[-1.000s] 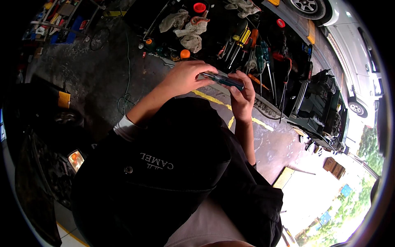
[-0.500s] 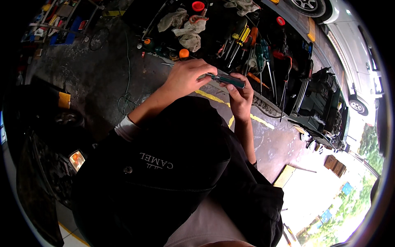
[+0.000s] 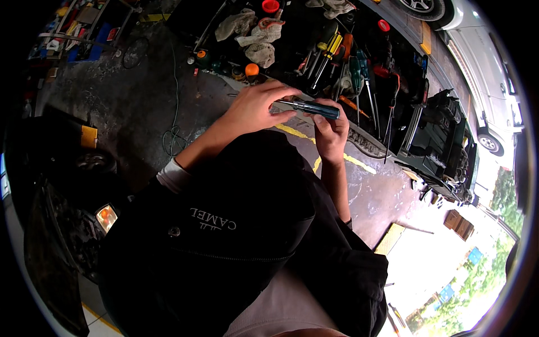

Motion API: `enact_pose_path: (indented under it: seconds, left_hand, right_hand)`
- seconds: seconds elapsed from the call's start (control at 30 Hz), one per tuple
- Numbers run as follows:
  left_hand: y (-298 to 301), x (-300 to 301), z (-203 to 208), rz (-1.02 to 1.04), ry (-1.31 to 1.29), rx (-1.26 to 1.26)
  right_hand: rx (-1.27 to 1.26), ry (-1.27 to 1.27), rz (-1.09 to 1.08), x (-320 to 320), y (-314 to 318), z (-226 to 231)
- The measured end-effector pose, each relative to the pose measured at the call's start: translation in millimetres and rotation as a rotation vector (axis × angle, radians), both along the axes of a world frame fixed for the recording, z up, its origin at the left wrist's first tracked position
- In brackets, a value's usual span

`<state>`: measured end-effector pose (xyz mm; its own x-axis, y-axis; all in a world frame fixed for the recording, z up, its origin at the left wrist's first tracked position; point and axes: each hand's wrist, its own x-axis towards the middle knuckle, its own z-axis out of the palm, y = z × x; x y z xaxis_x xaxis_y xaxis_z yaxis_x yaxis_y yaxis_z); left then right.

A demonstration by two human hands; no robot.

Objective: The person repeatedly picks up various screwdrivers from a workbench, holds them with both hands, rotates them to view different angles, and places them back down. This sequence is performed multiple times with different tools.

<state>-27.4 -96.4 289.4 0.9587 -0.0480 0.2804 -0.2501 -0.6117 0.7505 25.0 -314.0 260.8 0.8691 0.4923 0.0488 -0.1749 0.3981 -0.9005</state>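
Note:
A screwdriver (image 3: 320,108) with a dark blue-green handle lies nearly level between my hands, above the front edge of the tool area. My right hand (image 3: 332,135) grips its handle, thumb on the near side and fingers behind. My left hand (image 3: 252,109) curls round the metal shaft, whose end runs in toward the palm. Between the left thumb and forefinger is a gap where the shaft shows; the other left fingertips are hidden. Just beyond the left hand sits an orange round cap (image 3: 251,69).
Beyond my hands, yellow-handled screwdrivers (image 3: 328,53), other hand tools and stained work gloves (image 3: 264,31) lie on a dark surface. A red ring (image 3: 383,25) is at its far side. A green cable (image 3: 175,140) trails on the floor at left. A white vehicle (image 3: 477,73) stands at far right.
My left thumb and fingers have parted and drawn back from the handle's front, so more of the shaft shows. The screwdriver and right hand have shifted slightly right.

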Motion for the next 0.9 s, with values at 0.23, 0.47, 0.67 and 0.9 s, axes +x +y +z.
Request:
enact_pose_path:
  seconds: [0.23, 0.47, 0.67, 0.9]
  left_hand:
    - [22.9, -6.3, 2.2, -0.037, 0.114, -0.030]
    - [38.9, -6.9, -0.4, -0.094, 0.187, 0.018]
    - [40.7, -8.5, 1.0, -0.113, 0.209, 0.055]
    - [46.4, -13.7, -4.0, -0.130, 0.202, -0.059]
  right_hand:
    - [0.207, 0.105, -0.057, 6.2, -9.2, 6.3]
    - [0.342, 0.200, -0.055, 7.9, -14.9, -12.1]
    - [0.227, 0.256, -0.140, 4.1, -7.5, -4.5]
    - [0.246, 0.279, -0.187, 11.0, -16.4, -15.1]
